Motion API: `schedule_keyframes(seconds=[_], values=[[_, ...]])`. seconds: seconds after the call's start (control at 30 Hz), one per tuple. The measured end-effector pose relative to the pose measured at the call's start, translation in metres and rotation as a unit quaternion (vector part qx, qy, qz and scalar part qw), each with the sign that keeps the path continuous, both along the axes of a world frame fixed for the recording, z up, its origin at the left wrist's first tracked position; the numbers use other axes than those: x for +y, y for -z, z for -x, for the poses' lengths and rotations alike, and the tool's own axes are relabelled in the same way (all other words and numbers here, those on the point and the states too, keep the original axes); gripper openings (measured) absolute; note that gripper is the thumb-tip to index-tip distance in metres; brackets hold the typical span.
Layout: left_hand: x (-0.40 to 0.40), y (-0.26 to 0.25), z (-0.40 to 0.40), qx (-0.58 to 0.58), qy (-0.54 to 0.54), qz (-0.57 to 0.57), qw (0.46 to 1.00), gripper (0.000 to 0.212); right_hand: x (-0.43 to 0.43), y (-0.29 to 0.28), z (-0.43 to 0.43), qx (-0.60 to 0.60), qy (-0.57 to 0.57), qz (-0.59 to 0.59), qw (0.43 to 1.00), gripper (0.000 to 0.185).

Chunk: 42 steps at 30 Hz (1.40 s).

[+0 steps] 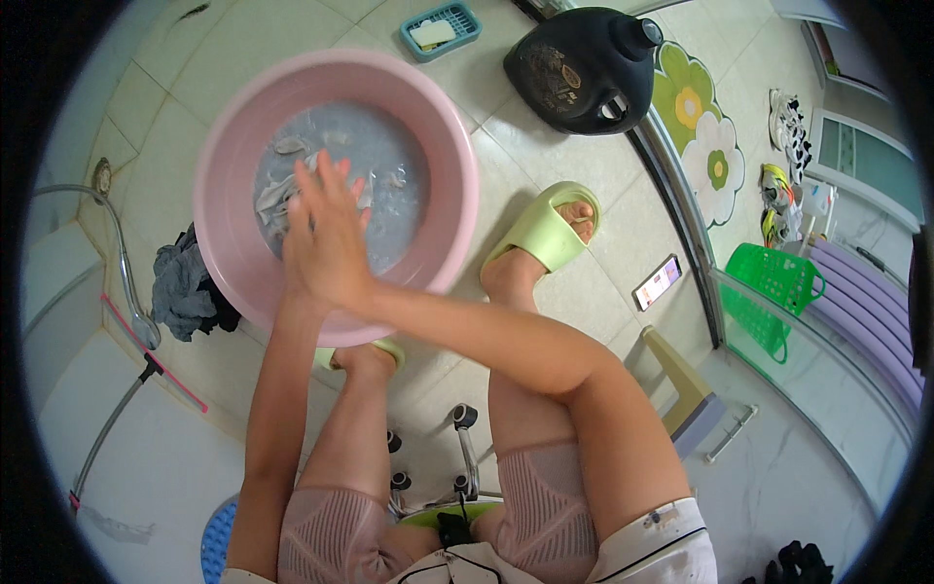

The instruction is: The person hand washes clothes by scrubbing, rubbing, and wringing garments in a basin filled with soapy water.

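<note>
My right hand (330,255) lies across my left hand (357,190), and the two overlap above a pink plastic basin (452,182). Fingers of both hands are spread and point toward the far side. Much of the left hand is hidden behind the right, with reddish fingertips showing past it. I see nothing held in either hand. Below them, cloudy grey water (398,219) with some suds fills the basin's bottom. Pale wet cloth (273,198) lies partly under the water, just left of my fingers.
Dark clothes (181,281) lie left of the basin, near a shower head (146,332). Beyond it are a soap dish (467,29) and a black detergent jug (576,73). A phone (657,282) lies on the tiles by the glass door track (675,212). My slippered foot (547,226) is beside the basin.
</note>
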State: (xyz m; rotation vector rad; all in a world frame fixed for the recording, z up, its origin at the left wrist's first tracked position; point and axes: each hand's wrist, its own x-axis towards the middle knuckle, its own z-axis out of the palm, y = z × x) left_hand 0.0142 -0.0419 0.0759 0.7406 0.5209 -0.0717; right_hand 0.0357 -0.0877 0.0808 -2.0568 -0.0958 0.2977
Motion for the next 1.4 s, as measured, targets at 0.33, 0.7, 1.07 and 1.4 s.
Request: schedule_keyframes(seconds=[0.33,0.7,1.07,1.4], values=[[0.020,0.013,0.007,-0.046,0.120,-0.051,0.990,0.053,0.056,0.027,0.000,0.079,0.226,0.191,0.952,0.043],[-0.008,0.039,0.010,-0.079,0.227,-0.544,0.804,0.046,-0.020,0.006,-0.029,-0.043,-0.025,0.124,0.991,0.050],[-0.022,-0.002,-0.002,0.098,0.015,0.190,0.977,0.058,-0.047,0.023,-0.038,-0.119,-0.135,0.045,0.983,0.049],[0.000,-0.002,0.003,0.110,-0.029,0.170,0.979,0.052,-0.036,0.035,-0.056,-0.005,-0.088,-0.087,0.992,0.044]])
